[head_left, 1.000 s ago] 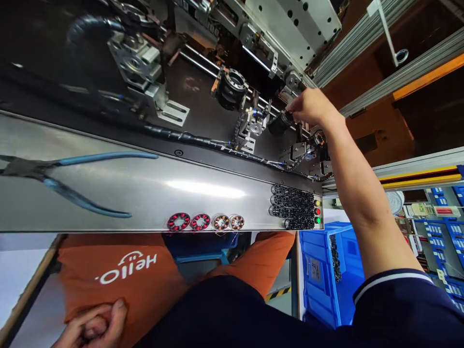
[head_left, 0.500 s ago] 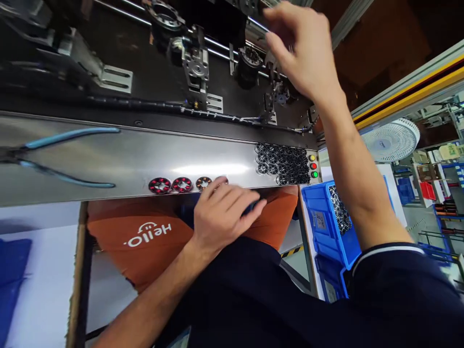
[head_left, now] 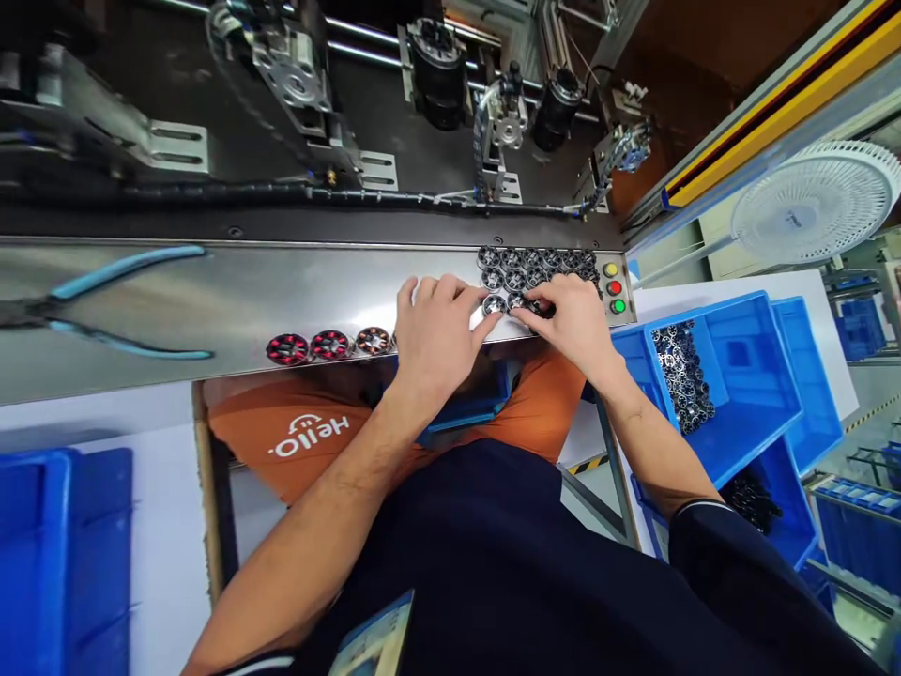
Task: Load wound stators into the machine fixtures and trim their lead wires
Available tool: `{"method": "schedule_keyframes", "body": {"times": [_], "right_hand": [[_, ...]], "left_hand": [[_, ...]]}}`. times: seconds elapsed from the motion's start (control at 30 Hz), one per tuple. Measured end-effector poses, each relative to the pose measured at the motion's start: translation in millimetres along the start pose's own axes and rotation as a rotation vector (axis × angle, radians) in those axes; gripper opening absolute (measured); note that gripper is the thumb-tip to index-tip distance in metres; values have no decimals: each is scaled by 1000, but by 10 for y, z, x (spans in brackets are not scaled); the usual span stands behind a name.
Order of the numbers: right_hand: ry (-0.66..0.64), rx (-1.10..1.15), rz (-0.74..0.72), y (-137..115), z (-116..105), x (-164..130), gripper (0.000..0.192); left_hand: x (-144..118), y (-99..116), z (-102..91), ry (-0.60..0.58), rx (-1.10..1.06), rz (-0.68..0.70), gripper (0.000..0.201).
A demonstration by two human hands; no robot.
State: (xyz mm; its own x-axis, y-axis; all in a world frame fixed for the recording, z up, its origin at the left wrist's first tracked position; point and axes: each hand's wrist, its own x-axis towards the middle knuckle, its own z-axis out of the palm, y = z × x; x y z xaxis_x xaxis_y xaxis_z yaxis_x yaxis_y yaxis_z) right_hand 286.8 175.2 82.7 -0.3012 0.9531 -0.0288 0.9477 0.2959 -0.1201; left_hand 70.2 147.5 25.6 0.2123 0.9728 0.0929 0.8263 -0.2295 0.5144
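Small round motor stators, black and silver, stand in rows (head_left: 516,280) at the right end of the metal ledge. My left hand (head_left: 437,329) has thumb and forefinger curved against the left side of the nearest stator (head_left: 494,305). My right hand (head_left: 573,321) pinches the stator beside it (head_left: 517,301), partly hidden by the fingertips. Left of my hands, along the ledge's front edge, lie stators with red coils (head_left: 286,349), (head_left: 330,345) and one with copper-coloured coils (head_left: 373,341). My left hand may cover more of that row.
Pliers with blue handles (head_left: 130,268) lie on the left of the metal ledge (head_left: 239,291). Behind it stands machinery with motors (head_left: 437,70). Yellow, red and green buttons (head_left: 615,287) sit at the right end. Blue bins (head_left: 760,366) and a white fan (head_left: 809,211) are right.
My right hand has come down from above the machine to the stator rows. My left hand has moved up and right from the front edge to the same rows. The view has shifted.
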Motion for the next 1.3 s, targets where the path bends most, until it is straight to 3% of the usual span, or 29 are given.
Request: {"method": "schedule_keyframes", "body": {"times": [0.17, 0.37, 0.5, 0.63, 1.0, 1.13, 1.3], "right_hand": [[28, 49, 36, 7, 54, -13, 32], [12, 84, -6, -8, 122, -65, 25], [-18, 90, -44, -3, 84, -82, 29], [-31, 97, -75, 13, 40, -48, 37], [-129, 109, -131, -119, -55, -13, 27], [-164, 223, -172, -184, -117, -28, 22], [-69, 709, -237, -430, -447, -116, 18]], "left_hand": [[-34, -29, -28, -67, 0, 26, 50], [-48, -39, 7, -39, 7, 57, 43], [-42, -33, -41, -65, -79, 50, 35], [-32, -58, -105, -75, -113, 49, 41], [-36, -116, -176, -153, -125, 151, 34], [-151, -138, -332, -71, -199, 69, 40], [-400, -320, -749, 121, -363, 24, 15]]}}
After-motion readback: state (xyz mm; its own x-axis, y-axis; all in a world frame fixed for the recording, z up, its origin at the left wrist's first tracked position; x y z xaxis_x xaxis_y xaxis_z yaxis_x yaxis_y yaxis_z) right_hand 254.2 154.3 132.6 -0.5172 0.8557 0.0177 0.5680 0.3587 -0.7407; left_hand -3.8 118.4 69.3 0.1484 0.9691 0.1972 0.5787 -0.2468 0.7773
